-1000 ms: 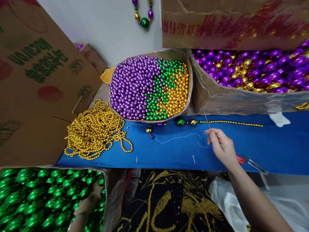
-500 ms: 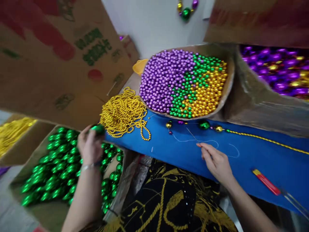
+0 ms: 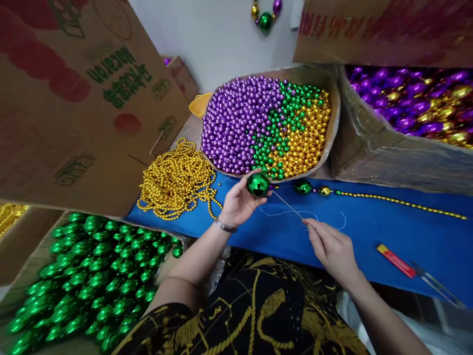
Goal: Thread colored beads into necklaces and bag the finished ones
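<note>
My left hand (image 3: 236, 203) holds a large shiny green bead (image 3: 257, 184) by the fingertips, just above the blue table (image 3: 369, 222). My right hand (image 3: 330, 246) pinches a thin needle (image 3: 288, 206) that points up and left at the bead, with white thread (image 3: 325, 219) trailing in loops on the blue surface. Behind the bead lies a partly strung strand (image 3: 369, 196) with a green bead, a gold bead and a long run of small gold beads stretching right.
An open tray (image 3: 328, 148) holds small purple, green and gold beads. A pile of gold bead strings (image 3: 173, 182) lies to its left. A box of large green beads (image 3: 88, 276) sits lower left, a box of purple and gold beads (image 3: 414, 103) upper right. Red-handled snips (image 3: 410, 271) lie at right.
My left hand came up out of the green bead box carrying one green bead and moved right to the needle tip. My right hand kept the needle and turned it toward the bead.
</note>
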A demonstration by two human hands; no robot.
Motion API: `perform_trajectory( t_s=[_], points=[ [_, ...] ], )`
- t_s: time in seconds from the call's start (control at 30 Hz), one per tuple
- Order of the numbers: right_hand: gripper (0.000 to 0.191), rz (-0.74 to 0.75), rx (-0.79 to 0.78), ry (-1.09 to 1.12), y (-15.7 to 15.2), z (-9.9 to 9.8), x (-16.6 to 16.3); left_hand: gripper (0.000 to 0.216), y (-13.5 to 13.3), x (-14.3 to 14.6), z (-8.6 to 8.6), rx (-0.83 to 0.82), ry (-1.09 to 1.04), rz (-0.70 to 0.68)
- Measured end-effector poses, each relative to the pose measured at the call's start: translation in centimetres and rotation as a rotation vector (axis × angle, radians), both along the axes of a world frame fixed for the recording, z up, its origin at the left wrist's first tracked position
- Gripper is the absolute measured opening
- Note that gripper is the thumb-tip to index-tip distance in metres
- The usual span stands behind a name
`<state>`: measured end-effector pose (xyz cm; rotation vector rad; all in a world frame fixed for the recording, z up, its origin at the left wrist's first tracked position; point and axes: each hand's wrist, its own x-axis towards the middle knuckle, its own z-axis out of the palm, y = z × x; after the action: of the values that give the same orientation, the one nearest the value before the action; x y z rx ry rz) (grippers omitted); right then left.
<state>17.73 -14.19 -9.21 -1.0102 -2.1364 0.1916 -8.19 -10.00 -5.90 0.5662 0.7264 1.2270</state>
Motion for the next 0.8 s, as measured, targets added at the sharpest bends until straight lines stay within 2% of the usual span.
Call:
perform_trajectory(
  t_s=[0.17, 0.3, 0.57, 0.8],
  points=[
    [0.020, -0.029, 0.005, -0.051, 0.3, -0.5, 1.1, 0.056, -0.1, 1.3, -0.5, 0.001, -0.076, 0.016],
    [0.019, -0.042, 0.043, -0.116, 0.5, -0.7, 1.6, 0.051, 0.0, 1.5, -1.2, -0.068, -0.086, 0.011],
    [0.019, -0.036, 0.051, -0.169, 0.6, -1.1, 1.7, 0.048, 0.4, 1.7, -1.0, -0.081, -0.053, 0.004],
    [0.021, 0.006, -0.081, -0.003, 1.0, -1.7, 0.5, 0.062, -0.8, 3.0, -1.2, 0.105, 0.203, -0.191]
  ],
)
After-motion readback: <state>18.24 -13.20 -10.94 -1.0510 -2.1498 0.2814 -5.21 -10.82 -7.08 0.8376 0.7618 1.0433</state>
